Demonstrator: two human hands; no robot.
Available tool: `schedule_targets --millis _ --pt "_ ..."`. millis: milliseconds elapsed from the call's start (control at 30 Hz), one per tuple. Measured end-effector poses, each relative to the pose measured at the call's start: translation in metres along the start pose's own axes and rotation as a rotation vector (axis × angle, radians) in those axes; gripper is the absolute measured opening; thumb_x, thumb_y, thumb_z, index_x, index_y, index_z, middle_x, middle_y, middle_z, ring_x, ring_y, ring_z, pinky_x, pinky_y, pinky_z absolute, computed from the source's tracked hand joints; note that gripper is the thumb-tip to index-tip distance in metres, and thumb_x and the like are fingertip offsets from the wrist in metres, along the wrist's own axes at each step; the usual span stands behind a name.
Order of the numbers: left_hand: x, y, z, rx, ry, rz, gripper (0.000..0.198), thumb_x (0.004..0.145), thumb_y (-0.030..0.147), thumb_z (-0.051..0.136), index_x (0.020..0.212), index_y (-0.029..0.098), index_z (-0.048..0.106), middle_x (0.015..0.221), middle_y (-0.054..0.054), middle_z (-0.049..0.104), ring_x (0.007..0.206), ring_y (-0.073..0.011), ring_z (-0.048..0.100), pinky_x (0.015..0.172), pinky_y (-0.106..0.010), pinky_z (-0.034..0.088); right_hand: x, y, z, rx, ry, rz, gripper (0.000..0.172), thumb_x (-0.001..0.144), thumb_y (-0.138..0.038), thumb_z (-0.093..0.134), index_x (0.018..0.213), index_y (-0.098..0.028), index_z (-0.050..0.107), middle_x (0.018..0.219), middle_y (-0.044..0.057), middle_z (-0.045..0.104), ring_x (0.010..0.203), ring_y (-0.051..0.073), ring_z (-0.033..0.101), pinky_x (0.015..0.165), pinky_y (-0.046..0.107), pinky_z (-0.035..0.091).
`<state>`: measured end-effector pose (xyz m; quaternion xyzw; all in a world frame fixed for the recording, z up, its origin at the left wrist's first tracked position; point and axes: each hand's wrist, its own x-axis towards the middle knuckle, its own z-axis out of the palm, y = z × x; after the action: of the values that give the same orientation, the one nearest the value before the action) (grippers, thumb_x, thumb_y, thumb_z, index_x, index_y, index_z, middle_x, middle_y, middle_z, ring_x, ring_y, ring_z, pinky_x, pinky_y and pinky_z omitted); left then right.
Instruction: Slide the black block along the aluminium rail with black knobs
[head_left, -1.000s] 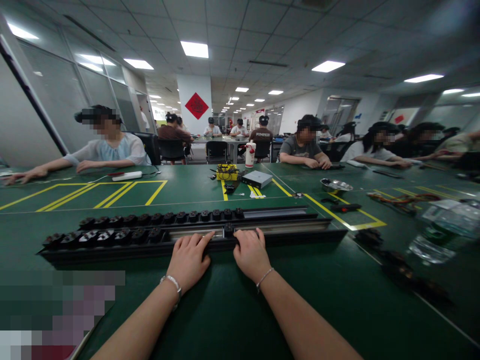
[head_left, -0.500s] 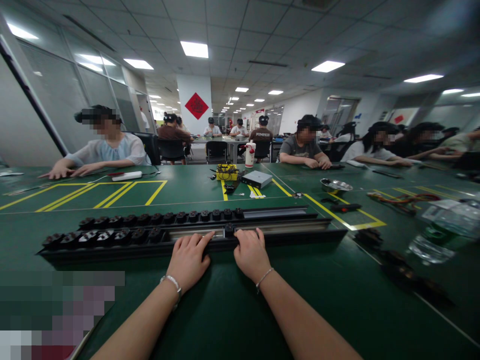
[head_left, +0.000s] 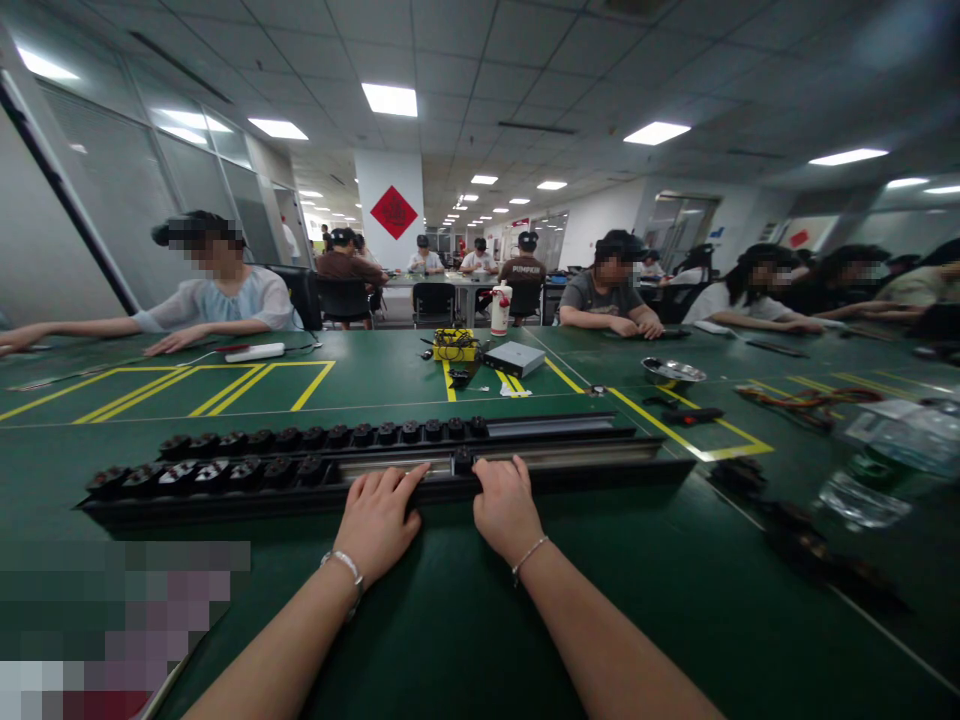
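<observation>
A long black power track (head_left: 585, 479) lies across the table before me, its channel open upward. My left hand (head_left: 381, 510) grips its near wall, with the index finger stretched into the channel and the thumb on my side. My right hand (head_left: 506, 505) is closed at a black socket module (head_left: 463, 459) in the channel, its curled fingers against the module's right side; the exact grip is partly hidden. Farther left in the same track sits a row of round-topped black socket modules (head_left: 246, 473). Behind it, a second track (head_left: 555, 427) holds another row of them.
Loose black pieces (head_left: 810, 535) lie on the right, near a clear plastic bottle (head_left: 892, 465). Beyond the tracks are a metal bowl (head_left: 673, 371), a grey box (head_left: 514, 357) and a yellow box with black cables (head_left: 454, 345). Co-workers (head_left: 217, 285) sit across the green table.
The socket module has slid slightly right along the channel together with my right hand. My left hand stays put. The co-worker at the left has reached an arm outward to the left.
</observation>
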<state>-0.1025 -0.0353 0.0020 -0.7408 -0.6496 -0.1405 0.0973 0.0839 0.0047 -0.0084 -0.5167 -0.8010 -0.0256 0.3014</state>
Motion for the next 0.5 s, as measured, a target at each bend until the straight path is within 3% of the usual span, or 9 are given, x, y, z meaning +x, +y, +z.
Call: schedule_targets --millis 500 --pt "0.0001 0.0024 -0.0043 -0.005 -0.037 -0.022 0.057 0.077 0.026 0.044 0.133 0.034 0.036 0.11 -0.002 0.056 0.101 -0.0208 0.045 0.094 -0.036 0.026 0.001 0.0013 -0.0009 -0.028 0.016 0.004 0.025 0.069 -0.007 0.041 0.086 -0.02 0.054 0.08 0.003 0.059 0.085 0.017 0.049 0.102 0.035 0.019"
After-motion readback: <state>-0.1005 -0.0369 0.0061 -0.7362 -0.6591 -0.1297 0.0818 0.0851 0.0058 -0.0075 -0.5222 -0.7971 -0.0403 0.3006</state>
